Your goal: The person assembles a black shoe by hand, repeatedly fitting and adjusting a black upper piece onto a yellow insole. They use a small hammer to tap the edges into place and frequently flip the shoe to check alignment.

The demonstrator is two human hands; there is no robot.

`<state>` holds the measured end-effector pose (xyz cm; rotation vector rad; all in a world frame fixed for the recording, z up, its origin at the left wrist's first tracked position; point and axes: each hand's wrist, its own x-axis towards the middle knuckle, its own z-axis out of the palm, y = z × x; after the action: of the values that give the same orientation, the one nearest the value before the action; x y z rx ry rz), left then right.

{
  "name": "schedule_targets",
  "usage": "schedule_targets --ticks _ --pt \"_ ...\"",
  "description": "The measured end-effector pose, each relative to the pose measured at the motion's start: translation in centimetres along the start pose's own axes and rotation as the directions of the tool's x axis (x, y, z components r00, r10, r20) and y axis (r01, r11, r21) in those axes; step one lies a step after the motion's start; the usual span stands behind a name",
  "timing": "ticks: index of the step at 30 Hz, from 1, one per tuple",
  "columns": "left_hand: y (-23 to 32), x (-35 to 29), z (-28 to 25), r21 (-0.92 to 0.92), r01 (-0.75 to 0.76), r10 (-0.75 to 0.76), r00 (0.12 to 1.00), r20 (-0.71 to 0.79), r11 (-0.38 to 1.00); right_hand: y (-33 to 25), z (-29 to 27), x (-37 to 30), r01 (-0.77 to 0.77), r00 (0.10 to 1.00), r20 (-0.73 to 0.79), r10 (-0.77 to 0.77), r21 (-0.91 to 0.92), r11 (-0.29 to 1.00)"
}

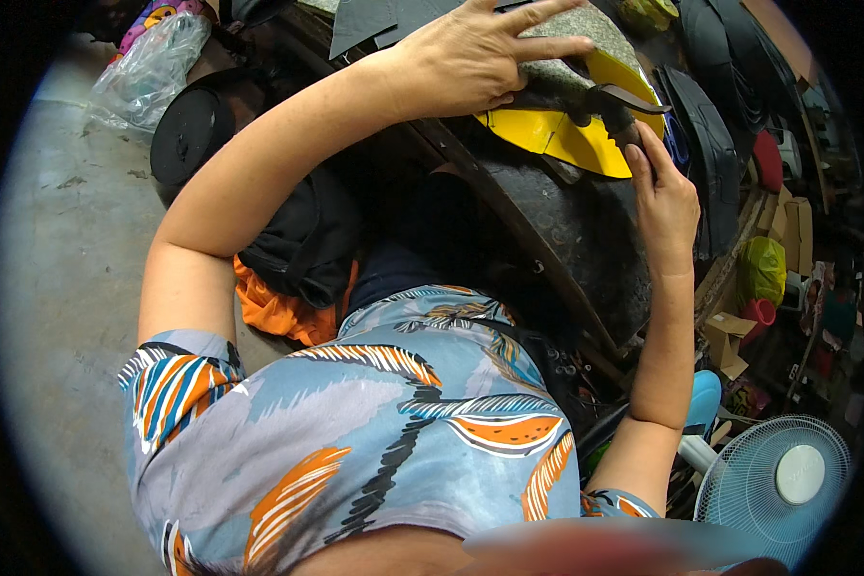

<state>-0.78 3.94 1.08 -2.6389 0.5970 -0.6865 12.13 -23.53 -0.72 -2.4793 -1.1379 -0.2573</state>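
Yellow sheet piece with a curved edge (586,134) lies flat on the dark counter (586,230), at its far end. A grey speckled sheet (571,38) sits on top of it, covering its far part; the yellow shows as a crescent along the near and right sides.

Left hand (480,58) presses down on the grey sheet, palm flat, fingers (547,46) spread and extended, gripping nothing. Forearm crosses the counter's left edge.

Right hand (664,197) is closed around the dark handle of a black cutting tool (610,104), looks like shears or pliers. Its dark head lies over the yellow piece right at the grey sheet's near edge. Cannot tell whether the blades are open or shut. The tool head is just beside the left hand's thumb.

Counter surface is dark and worn, running diagonally from near right to far left. Black rubber strips, tube-like (710,144), hang off the right edge. Dark flat sheets (374,24) lie at the far left corner.

Off the counter: black round lid-like disc (192,130) and a clear plastic bag (149,67) on the grey floor (58,288) to the left; orange cloth under a black bag (298,250) near the left edge. To the right: cardboard boxes (787,226), yellow-green bag (760,269), white-and-blue electric fan (773,480).

Person wears a blue patterned shirt with orange leaf shapes (374,432).
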Motion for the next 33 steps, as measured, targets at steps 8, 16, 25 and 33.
schedule_targets --ticks 8,16,25,33 --pt "0.7 1.9 2.2 -0.221 0.277 -0.222 0.945 0.242 0.935 -0.1 -1.4 0.5 -0.105 0.994 0.036 0.101 0.173 0.979" --pt "0.8 1.9 2.4 -0.259 0.289 -0.225 0.942 0.251 0.922 -2.2 0.6 0.9 -0.089 0.995 -0.012 0.097 0.282 0.955" --pt "1.2 1.7 2.9 -0.238 0.309 -0.258 0.94 0.226 0.921 -1.9 -1.0 1.1 0.1 0.937 -0.33 0.11 0.558 0.824" --pt "1.3 1.8 3.1 -0.215 0.318 -0.267 0.935 0.234 0.923 -0.9 -1.9 0.8 -0.007 0.994 -0.098 0.041 0.323 0.946"
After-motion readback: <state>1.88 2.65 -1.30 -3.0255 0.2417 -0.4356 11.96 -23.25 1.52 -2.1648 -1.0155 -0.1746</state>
